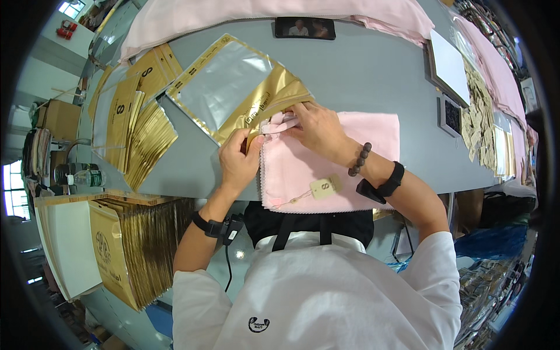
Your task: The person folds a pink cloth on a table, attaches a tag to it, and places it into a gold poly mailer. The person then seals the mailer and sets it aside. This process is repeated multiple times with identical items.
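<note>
A gold and clear plastic packaging bag (pixel 233 87) lies slantwise on the grey table, its lower edge raised between my hands. My left hand (pixel 239 160) pinches that edge near the bag's lower corner. The fingers of my right hand (pixel 318 129) are bent round the gold edge further right. Under my right hand and wrist lies a folded pink cloth (pixel 344 166) with a zigzag-cut left edge. A light pink strip (pixel 282 125) of fabric bunches up between the hands. On the cloth rests a cream hang tag (pixel 324 187) on a thin string.
A fanned stack of gold bags (pixel 143 140) is at the left. Pink fabric (pixel 192 18) and a phone (pixel 304 28) lie along the far edge. Right are a white board (pixel 450 67), a small dark box (pixel 450 115) and a pile of tags (pixel 479 119). More gold bags (pixel 137 251) stand below left.
</note>
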`<state>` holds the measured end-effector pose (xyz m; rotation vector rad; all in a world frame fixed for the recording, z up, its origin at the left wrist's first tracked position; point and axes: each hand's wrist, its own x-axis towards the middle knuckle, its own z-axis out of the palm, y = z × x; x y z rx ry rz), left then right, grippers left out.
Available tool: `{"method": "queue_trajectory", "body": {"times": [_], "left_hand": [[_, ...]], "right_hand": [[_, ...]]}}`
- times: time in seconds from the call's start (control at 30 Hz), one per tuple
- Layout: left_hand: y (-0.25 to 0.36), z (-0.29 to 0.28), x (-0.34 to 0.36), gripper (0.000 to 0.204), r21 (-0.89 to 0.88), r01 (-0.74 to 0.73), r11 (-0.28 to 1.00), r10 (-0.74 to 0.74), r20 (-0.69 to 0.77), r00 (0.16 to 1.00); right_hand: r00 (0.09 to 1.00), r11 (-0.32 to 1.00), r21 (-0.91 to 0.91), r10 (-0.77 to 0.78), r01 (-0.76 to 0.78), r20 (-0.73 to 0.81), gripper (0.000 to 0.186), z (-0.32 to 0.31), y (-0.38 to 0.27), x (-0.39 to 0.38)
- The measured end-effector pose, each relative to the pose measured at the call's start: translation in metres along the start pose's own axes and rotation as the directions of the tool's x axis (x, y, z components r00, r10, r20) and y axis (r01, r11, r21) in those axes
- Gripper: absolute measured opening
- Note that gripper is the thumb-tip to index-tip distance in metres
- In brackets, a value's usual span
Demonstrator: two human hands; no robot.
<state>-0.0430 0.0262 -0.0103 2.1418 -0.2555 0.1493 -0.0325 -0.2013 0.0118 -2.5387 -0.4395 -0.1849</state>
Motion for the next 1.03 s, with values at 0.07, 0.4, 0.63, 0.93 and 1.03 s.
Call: {"method": "queue_trajectory", "body": {"times": [0.07,0.4,0.63,0.93,1.03], "left_hand": [[0.003,0.001,-0.006,0.018,-0.024,-0.149,0.989,0.147,-0.082,0.986],[0.017,0.001,-0.009,0.015,0.147,-0.404,0.903,0.414,-0.04,0.909],[0.008,-0.011,-0.025,0.023,0.283,-0.192,0.94,0.204,-0.014,0.979],[0.003,-0.008,-0.035,0.016,0.038,0.008,0.999,-0.003,-0.133,0.991],[0.001,-0.016,-0.034,0.016,-0.031,0.118,0.993,-0.12,-0.108,0.987]], "right_hand": [[0.998,0.995,-0.103,0.024,-0.018,0.062,0.042,-0.008,-0.004,-0.008],[0.933,0.933,0.006,-0.359,0.359,0.028,0.031,0.015,0.001,-0.025],[0.99,0.99,0.003,-0.139,0.139,0.025,0.029,0.018,0.009,-0.005],[0.931,0.907,0.266,-0.356,0.326,0.074,0.059,0.031,-0.016,0.005],[0.899,0.943,0.25,-0.297,0.222,0.323,0.06,0.032,-0.016,0.014]]}}
